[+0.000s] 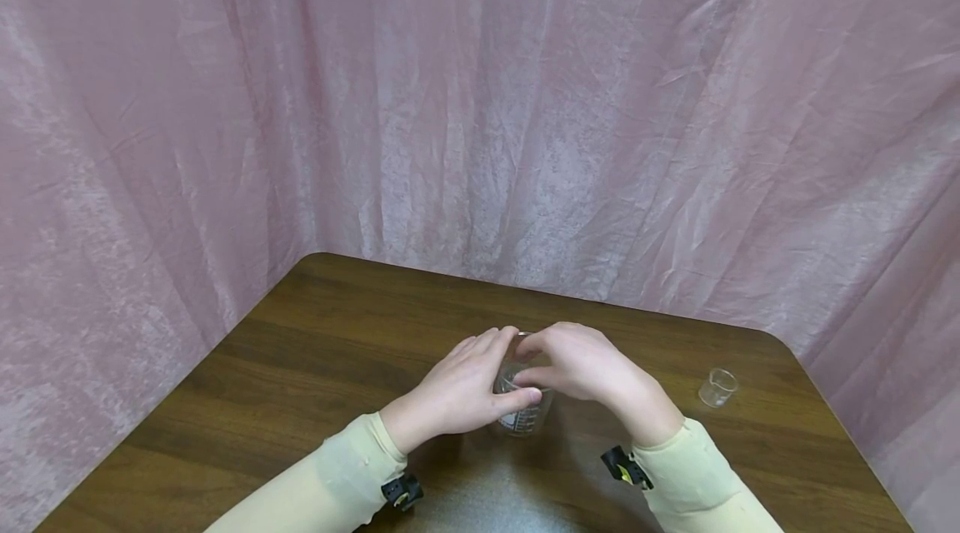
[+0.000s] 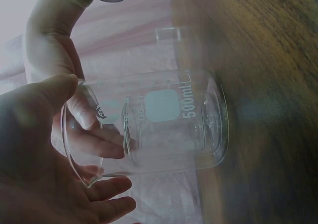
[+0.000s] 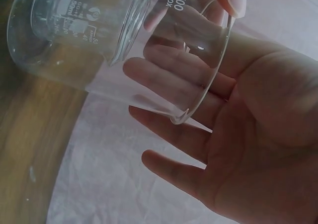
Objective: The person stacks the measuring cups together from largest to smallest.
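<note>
A large clear glass beaker point(image 2: 203, 154) marked 500 ml stands upright on the table, a smaller glass beaker point(image 3: 82, 30) nested in it. My left hand point(image 1: 463, 379) holds the large beaker near the top, thumb at the front rim, fingers along the far side. From above, my right hand point(image 1: 588, 362) reaches into its mouth. In the right wrist view, two fingertips point(image 3: 131, 67) lie right at the inner beaker's rim, while the other fingers extend outside the glass, loosely straight. Glass overlaps much of the right fingers.
A tiny glass beaker point(image 1: 717, 388) stands to the right on the brown wooden table point(image 1: 315, 333). Pink curtains point(image 1: 480, 100) hang behind the table and along both sides. Black wrist cameras point(image 1: 627, 466) sit on both sleeves.
</note>
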Tool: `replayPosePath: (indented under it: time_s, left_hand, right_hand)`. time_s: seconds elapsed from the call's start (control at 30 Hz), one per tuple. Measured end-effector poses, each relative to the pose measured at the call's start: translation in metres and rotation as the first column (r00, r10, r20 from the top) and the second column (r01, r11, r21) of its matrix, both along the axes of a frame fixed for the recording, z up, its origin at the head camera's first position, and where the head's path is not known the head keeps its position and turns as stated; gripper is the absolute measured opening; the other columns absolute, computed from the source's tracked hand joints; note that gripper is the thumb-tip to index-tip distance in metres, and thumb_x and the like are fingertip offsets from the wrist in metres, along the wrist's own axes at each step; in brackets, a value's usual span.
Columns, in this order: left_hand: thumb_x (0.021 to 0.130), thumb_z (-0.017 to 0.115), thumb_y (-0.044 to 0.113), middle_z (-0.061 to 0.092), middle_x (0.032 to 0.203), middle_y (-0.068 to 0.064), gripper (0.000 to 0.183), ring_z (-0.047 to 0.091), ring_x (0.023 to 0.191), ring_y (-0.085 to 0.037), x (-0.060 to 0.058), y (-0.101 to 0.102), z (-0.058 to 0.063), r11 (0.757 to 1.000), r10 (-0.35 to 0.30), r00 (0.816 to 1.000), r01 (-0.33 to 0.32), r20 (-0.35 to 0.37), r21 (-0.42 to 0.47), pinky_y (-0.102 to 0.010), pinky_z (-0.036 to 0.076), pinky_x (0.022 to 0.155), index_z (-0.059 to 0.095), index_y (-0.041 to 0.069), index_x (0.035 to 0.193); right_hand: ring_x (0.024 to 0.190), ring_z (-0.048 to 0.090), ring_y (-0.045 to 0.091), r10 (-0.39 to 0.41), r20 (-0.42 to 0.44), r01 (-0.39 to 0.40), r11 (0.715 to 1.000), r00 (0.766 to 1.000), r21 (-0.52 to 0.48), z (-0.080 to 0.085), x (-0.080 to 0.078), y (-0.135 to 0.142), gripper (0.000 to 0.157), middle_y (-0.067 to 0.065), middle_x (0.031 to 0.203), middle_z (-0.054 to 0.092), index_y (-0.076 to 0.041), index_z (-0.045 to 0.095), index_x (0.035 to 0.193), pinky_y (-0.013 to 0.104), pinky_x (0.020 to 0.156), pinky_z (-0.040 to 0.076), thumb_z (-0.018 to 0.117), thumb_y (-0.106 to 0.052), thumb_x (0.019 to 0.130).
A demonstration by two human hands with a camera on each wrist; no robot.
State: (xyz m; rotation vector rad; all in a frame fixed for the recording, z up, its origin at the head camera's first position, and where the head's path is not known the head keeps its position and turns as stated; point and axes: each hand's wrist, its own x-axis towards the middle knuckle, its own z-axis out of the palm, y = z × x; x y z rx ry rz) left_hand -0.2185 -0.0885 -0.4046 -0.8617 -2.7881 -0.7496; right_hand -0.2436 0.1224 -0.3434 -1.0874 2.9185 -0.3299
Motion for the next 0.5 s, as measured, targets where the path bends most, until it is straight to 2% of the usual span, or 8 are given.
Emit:
replayPosePath:
  time_s: [0.23, 0.5]
  left_hand:
    - [0.103, 0.066, 0.068, 0.062, 0.139, -0.002, 0.077, 0.06, 0.131, -0.026, 0.001, 0.0, 0.002, 1.0, -0.001, 1.0, 0.001, 0.016, 0.004, -0.05, 0.044, 0.119, 0.048, 0.014, 0.155]
    - [0.103, 0.063, 0.072, 0.053, 0.163, -0.01, 0.094, 0.048, 0.152, -0.032, 0.002, -0.001, 0.002, 1.0, 0.017, 0.998, -0.016, 0.068, -0.003, -0.054, 0.034, 0.129, 0.039, 0.009, 0.167]
  right_hand:
    - [0.115, 0.073, 0.023, -0.033, -0.044, 0.031, 0.998, 0.998, -0.055, 0.001, 0.007, 0.004, 0.031, -0.009, 0.12, 0.08, -0.022, 0.084, 0.122, 0.049, 0.096, 0.059, 0.087, -0.038, 0.096]
    - [0.128, 0.069, 0.027, -0.062, -0.084, 0.054, 0.994, 0.995, -0.1, 0.005, 0.016, 0.011, 0.034, 0.0, 0.132, 0.077, -0.024, 0.083, 0.127, 0.054, 0.105, 0.056, 0.085, -0.041, 0.098]
